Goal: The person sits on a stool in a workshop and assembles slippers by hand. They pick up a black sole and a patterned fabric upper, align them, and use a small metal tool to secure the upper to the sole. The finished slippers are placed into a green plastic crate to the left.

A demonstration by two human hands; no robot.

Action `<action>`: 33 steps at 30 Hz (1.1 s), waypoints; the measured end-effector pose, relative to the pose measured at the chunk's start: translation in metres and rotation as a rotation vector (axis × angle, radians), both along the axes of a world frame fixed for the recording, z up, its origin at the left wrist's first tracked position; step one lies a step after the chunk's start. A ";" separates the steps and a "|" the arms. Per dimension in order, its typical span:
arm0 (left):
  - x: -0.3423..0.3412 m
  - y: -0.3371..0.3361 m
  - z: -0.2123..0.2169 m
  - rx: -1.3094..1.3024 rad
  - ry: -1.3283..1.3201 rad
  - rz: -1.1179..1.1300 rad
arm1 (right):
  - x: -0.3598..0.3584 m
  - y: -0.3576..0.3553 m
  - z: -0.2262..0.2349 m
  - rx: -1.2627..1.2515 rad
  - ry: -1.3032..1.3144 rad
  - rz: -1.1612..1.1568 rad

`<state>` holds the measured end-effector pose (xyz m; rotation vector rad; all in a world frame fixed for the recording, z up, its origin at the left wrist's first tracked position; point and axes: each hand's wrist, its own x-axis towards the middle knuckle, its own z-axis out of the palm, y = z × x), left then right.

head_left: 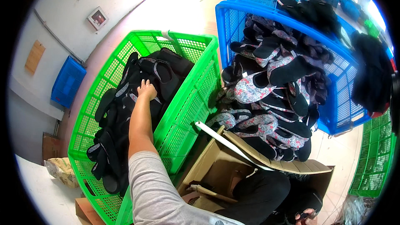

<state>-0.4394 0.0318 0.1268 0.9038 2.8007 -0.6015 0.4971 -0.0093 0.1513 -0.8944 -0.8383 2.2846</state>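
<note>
My left hand [146,90] reaches over the middle of a pile of black slippers [166,71] in a green plastic basket [199,81]. Its fingers are slightly apart and touch the pile; I see nothing gripped in them, though the fingertips are partly hidden. At the bottom right edge, my right hand [307,217] is curled round a small dark thing too dim to name. Right of the basket, floral slippers [254,87] with black soles are heaped high, spilling from a blue crate [223,37].
An opened cardboard box [216,154] stands between the basket and my dark-trousered legs. More black slippers [306,12] lie on the blue crate's far rim. Another green basket [373,158] is at the right. A small blue crate [68,82] leans by the left wall.
</note>
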 end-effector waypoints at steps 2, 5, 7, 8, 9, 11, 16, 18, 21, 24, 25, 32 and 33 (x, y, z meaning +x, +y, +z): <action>0.001 0.000 -0.001 0.011 -0.024 0.011 | -0.005 0.002 0.002 -0.010 -0.007 0.004; 0.008 -0.006 0.003 -0.007 -0.059 0.011 | 0.002 -0.001 -0.007 -0.043 -0.011 -0.008; 0.013 -0.010 0.017 -0.020 -0.086 0.016 | 0.003 0.000 -0.006 -0.052 0.002 -0.009; 0.022 -0.014 0.021 0.065 -0.072 0.091 | 0.003 0.000 -0.004 -0.047 0.013 -0.004; 0.020 -0.020 0.021 0.086 -0.039 0.094 | -0.002 0.003 -0.002 -0.041 0.031 0.006; 0.013 -0.032 0.019 0.127 0.025 0.097 | -0.012 0.007 0.002 -0.029 0.066 0.023; 0.003 -0.028 0.007 0.359 0.079 0.175 | -0.013 0.008 0.000 -0.014 0.105 0.029; -0.005 -0.025 0.005 0.462 0.049 0.246 | -0.010 0.006 -0.003 -0.033 0.109 0.014; -0.007 -0.018 0.005 0.593 0.003 0.318 | -0.005 0.004 -0.004 -0.053 0.092 0.009; -0.003 -0.016 0.007 0.619 0.035 0.273 | 0.010 0.005 -0.016 -0.112 0.132 0.045; -0.010 -0.018 0.003 0.617 0.044 0.257 | 0.015 0.008 -0.021 -0.143 0.148 0.065; -0.005 -0.006 0.001 0.566 0.062 0.259 | 0.076 0.033 -0.083 -0.687 0.344 0.385; -0.005 -0.005 0.001 0.563 0.050 0.273 | 0.075 0.034 -0.083 -0.731 0.327 0.377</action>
